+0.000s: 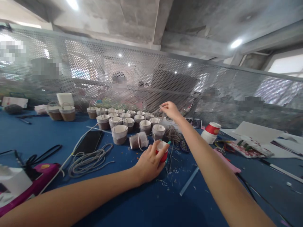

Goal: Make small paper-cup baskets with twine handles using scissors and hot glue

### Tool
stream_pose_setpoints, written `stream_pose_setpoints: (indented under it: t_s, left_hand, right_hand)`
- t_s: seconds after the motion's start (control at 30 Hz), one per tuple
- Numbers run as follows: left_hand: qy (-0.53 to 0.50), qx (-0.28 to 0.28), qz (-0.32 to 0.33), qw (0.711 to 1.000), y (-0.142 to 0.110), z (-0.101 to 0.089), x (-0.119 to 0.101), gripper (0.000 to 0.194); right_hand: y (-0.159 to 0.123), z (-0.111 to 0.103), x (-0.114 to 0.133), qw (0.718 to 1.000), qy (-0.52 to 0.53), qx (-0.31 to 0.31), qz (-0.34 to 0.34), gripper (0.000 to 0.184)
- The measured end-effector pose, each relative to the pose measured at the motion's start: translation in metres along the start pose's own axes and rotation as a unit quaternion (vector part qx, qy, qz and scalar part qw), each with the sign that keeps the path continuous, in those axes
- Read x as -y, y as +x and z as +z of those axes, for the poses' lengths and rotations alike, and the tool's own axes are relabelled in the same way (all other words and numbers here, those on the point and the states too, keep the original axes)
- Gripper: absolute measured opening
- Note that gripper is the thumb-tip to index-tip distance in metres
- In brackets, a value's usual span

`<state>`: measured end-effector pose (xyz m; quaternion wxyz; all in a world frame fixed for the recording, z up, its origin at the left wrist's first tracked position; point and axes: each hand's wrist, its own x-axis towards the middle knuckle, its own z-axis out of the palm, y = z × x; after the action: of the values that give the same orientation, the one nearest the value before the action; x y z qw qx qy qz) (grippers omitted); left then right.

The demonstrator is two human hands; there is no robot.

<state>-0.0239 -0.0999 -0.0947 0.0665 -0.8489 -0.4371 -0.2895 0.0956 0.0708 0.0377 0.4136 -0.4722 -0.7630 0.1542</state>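
My left hand point(149, 162) is closed around a small red and white paper cup point(162, 146) that stands on the blue table. Farther out, my right hand point(169, 110) pinches a length of thin grey cord point(156, 111) in the air above the back of the cup rows. Beside the left hand, a cord-wrapped cup point(136, 141) lies on its side with a pale handle loop. Several finished-looking cups with cord handles, such as one front cup point(119, 134), stand upright in rows behind it. A tangled heap of grey cord point(174, 134) lies below my right forearm.
Stacked paper cups point(210, 133) stand at the right. A coil of cord point(90, 161), a dark phone point(88, 142) and a purple power strip point(42, 176) lie left. A clear glue stick point(189, 181) and cord scraps lie in front. A perforated metal screen point(142, 69) borders the back.
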Motion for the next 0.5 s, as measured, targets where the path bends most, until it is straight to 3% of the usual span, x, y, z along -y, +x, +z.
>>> stream_pose_setpoints:
  t_s: [0.13, 0.33, 0.5]
  left_hand:
    - [0.01, -0.009, 0.004, 1.0, 0.0, 0.002, -0.001, 0.058]
    - [0.015, -0.027, -0.001, 1.0, 0.002, 0.009, -0.001, 0.057]
    - [0.049, -0.039, -0.018, 0.998, 0.008, 0.013, 0.004, 0.058]
  right_hand:
    - [-0.02, -0.034, -0.008, 0.988, 0.139, -0.069, 0.016, 0.011]
    - [-0.051, -0.084, -0.007, 0.964, 0.261, -0.006, 0.058, 0.003]
    - [-0.064, -0.12, 0.003, 0.967, 0.254, -0.036, 0.006, 0.014]
